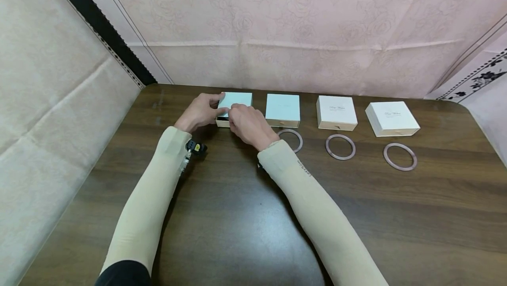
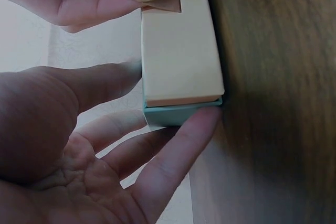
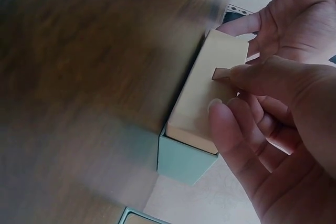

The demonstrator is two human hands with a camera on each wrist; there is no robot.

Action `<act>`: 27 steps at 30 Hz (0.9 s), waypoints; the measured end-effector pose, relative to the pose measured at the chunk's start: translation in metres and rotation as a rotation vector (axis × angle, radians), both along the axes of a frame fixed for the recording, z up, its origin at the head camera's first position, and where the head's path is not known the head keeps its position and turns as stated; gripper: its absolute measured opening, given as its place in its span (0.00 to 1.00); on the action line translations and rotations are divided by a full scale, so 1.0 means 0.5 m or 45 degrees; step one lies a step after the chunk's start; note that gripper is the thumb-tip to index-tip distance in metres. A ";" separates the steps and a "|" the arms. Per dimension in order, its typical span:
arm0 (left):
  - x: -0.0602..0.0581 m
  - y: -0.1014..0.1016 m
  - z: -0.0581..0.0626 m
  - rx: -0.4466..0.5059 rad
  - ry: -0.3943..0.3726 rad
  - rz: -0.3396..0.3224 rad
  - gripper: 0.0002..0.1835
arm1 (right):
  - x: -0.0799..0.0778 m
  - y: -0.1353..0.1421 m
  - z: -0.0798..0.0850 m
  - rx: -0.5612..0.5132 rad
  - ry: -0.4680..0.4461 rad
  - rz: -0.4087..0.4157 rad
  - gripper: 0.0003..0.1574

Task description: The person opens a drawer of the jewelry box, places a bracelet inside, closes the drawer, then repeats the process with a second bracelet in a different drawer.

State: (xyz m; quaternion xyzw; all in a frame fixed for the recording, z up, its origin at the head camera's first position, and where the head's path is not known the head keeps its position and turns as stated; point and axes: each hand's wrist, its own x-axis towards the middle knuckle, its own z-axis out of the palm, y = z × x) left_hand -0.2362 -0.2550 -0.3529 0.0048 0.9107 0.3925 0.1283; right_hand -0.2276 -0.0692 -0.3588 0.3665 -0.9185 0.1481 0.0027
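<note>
A light-blue drawer box [image 1: 240,97] sits at the table's back left, its cream drawer front [image 2: 181,56] turned toward me. My left hand [image 1: 201,112] holds the box at its left end, thumb and fingers against the blue sleeve [image 2: 176,114]. The right hand [image 1: 250,126] pinches a small brown pull tab [image 3: 221,74] in the middle of the drawer front. In the left wrist view the drawer stands slightly out of the sleeve. Whatever lies inside the box is hidden.
A second light-blue box [image 1: 283,106] and two white boxes, one nearer [image 1: 336,112] and one farther right [image 1: 392,118], stand along the back edge. Before them lie three pale rings: one partly behind the right wrist [image 1: 299,138], a middle ring [image 1: 351,148] and a right ring [image 1: 413,159].
</note>
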 end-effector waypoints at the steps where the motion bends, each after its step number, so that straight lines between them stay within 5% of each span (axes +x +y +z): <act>1: 0.001 0.000 0.000 0.001 -0.001 0.001 0.35 | 0.000 0.000 0.000 0.003 -0.002 -0.002 0.22; 27: -0.001 -0.001 -0.001 0.000 -0.025 0.010 0.36 | -0.004 -0.003 -0.003 0.008 -0.004 -0.039 0.17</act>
